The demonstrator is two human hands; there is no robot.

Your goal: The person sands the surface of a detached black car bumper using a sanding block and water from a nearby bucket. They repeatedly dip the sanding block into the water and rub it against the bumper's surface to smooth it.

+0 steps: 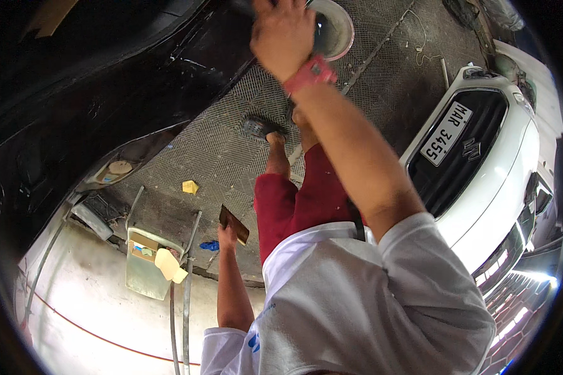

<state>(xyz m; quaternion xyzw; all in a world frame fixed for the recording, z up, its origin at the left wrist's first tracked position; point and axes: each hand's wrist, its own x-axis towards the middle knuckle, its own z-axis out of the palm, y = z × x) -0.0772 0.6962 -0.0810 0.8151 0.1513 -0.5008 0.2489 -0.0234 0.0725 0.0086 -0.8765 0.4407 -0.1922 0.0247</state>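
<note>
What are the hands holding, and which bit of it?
The left hand holds a flat brown piece by its near edge. Whether the right hand holds anything cannot be told: the picture's top cuts it off.

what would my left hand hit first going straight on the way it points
Beyond the brown flat piece your left hand holds, probably the black car body, across the patterned floor; depth is unclear.

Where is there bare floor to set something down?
Between yellow scrap and dark shoe; also between bucket and white car, short of the loose cord. It's tight around the blue scrap, between left hand and metal pole; the pale stand holds yellow sheets.
</note>
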